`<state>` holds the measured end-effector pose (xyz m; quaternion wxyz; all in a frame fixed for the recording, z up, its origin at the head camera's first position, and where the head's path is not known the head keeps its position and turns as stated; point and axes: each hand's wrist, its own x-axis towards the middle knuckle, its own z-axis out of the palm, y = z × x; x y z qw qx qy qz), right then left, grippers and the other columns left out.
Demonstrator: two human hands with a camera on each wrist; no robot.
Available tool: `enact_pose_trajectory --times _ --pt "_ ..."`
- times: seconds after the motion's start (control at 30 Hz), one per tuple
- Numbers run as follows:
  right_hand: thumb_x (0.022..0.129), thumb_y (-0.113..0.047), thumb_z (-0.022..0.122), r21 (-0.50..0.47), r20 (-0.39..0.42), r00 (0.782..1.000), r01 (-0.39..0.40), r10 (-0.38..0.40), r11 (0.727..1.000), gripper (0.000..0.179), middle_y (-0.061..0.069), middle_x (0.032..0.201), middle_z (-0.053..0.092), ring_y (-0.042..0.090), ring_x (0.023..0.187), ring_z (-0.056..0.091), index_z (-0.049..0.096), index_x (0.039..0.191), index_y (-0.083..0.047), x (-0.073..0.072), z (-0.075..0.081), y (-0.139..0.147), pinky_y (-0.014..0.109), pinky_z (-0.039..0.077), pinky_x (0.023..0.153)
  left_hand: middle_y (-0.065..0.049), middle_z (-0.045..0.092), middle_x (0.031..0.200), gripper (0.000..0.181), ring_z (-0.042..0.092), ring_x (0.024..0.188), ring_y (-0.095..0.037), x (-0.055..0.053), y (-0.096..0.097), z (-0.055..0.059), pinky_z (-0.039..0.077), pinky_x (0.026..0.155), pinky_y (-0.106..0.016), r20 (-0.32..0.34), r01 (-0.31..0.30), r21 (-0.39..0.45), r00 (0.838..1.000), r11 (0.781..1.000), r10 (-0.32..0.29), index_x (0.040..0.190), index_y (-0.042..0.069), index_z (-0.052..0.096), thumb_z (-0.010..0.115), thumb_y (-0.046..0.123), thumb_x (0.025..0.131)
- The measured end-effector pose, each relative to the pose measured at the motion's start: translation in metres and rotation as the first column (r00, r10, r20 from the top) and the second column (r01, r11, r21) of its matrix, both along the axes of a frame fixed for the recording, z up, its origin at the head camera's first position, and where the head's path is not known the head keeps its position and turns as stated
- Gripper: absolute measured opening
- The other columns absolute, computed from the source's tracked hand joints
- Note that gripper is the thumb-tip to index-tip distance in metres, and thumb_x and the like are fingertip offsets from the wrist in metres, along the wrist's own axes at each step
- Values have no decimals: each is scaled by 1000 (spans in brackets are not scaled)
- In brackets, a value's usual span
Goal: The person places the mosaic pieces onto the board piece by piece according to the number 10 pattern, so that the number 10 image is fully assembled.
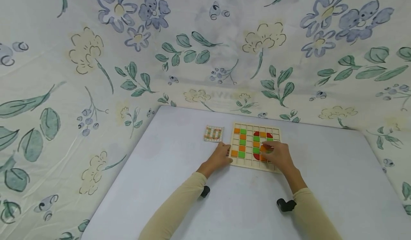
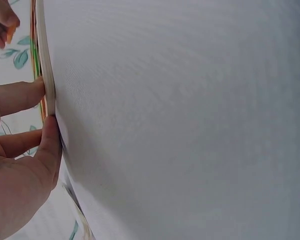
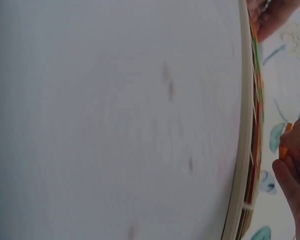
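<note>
In the head view a pale wooden grid board [image 1: 249,144] lies on the table, bearing red, green and orange tiles in two groups. My left hand [image 1: 219,155] holds the board's near left corner. Seen from the left wrist, the thumb overlaps the board's rim [image 2: 46,65] and another finger meets its side. Over the right group of tiles, my right hand [image 1: 280,155] pinches an orange tile [image 3: 284,151] between thumb and fingers, raised above the board. That hand hides part of the board's near right side.
A small patterned card [image 1: 213,133] lies left of the board, showing a similar coloured layout. The white table [image 1: 237,204] ends at a floral cloth backdrop [image 1: 224,54] behind and at the sides. Black devices [image 1: 285,205] sit at both wrists.
</note>
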<state>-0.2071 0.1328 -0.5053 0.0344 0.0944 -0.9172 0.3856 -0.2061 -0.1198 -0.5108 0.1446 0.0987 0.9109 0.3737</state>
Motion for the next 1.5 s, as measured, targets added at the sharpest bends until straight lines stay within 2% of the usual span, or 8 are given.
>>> enact_pose_trajectory --times 0.13,0.33,0.57,0.73,0.9,1.1,1.27,1.5 --pt "78 -4 75 16 15 998 -54 53 998 38 16 108 69 28 94 66 69 115 4 0 -4 -14 40 54 83 -10 43 114 65 52 102 -17 0 1 0 47 88 -29 -7 6 -24 1000 1000 -6 141 -8 43 74 4 85" --pt "79 -4 76 97 -59 988 -139 145 986 33 12 102 70 23 86 60 72 111 1 0 -7 -28 38 54 79 -11 43 113 64 51 100 -17 -1 1 2 46 86 -29 -28 13 -16 999 1000 -14 140 -9 44 74 4 85" --pt "81 -10 76 172 16 986 -166 166 971 34 5 99 67 21 84 54 72 114 -4 -1 -6 -38 33 51 77 -11 43 112 65 52 100 -18 -1 0 -2 47 87 -29 -27 12 -19 1000 1000 -13 139 -11 44 75 3 83" --pt "81 -8 75 220 22 981 -194 195 956 33 4 94 67 20 80 52 73 114 -4 -6 -4 -42 31 49 73 -11 43 111 65 52 100 -17 -2 -1 -2 47 86 -28 -33 13 -23 999 1000 -14 139 -11 44 75 3 83" --pt "81 -5 76 227 49 971 -241 235 944 29 4 91 69 18 76 54 74 111 -2 -10 0 -45 30 49 71 -11 43 111 65 51 98 -17 -2 -2 -1 46 85 -28 -39 22 -34 999 999 -23 138 -11 44 75 4 83" --pt "79 -3 77 231 88 966 -257 243 938 26 4 91 70 17 75 55 75 106 -2 -14 6 -46 30 50 70 -11 43 111 64 50 97 -17 -1 -1 -1 46 83 -28 -40 20 -42 999 999 -22 139 -10 45 75 4 84" --pt "77 -2 78 248 109 964 -263 242 933 21 3 90 72 18 80 60 78 98 -5 -14 11 -47 35 53 76 -10 43 110 63 49 96 -16 0 -1 -1 46 83 -28 -37 19 -31 999 999 -20 138 -9 46 75 3 84" --pt "78 -2 77 242 132 963 -260 234 935 22 1 91 72 18 84 63 78 99 -7 -12 11 -49 35 54 80 -11 43 111 63 50 99 -18 0 -2 -1 46 84 -29 -25 20 -12 999 1000 -21 138 -10 45 75 2 83"
